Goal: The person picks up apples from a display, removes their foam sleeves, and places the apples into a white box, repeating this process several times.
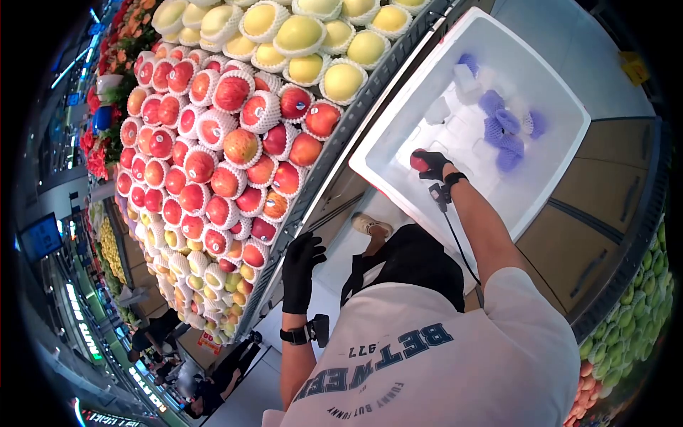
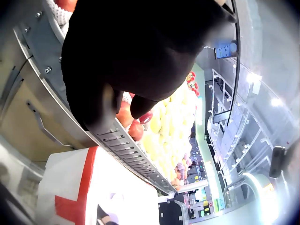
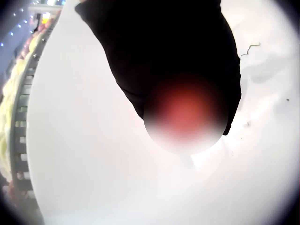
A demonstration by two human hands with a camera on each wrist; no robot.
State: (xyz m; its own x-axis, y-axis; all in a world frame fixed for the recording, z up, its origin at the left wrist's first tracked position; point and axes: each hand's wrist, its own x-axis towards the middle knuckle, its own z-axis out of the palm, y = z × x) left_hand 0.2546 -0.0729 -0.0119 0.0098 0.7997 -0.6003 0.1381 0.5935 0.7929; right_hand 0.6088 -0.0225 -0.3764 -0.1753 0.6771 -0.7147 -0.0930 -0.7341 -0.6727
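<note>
In the head view my right hand (image 1: 435,166), in a black glove, grips a red apple (image 1: 418,161) inside a large white foam box (image 1: 530,203). The right wrist view shows red fruit (image 3: 185,110) beneath the glove, badly blurred. Purple foam nets (image 1: 494,132) and pale crumpled pieces lie on the box floor. My left hand (image 1: 302,272), also gloved, hangs with loosely bent fingers beside the display rail (image 1: 329,151) and holds nothing. From the left wrist its dark glove (image 2: 131,51) fills the upper part, with the rail and fruit behind it.
Red apples (image 1: 200,165) in white foam nets are heaped on the display left of the box, with yellow fruit (image 1: 299,34) beyond them. Brown cabinets (image 1: 605,192) stand to the right, near a green fruit pile (image 1: 633,320). People (image 1: 206,388) are at the lower left.
</note>
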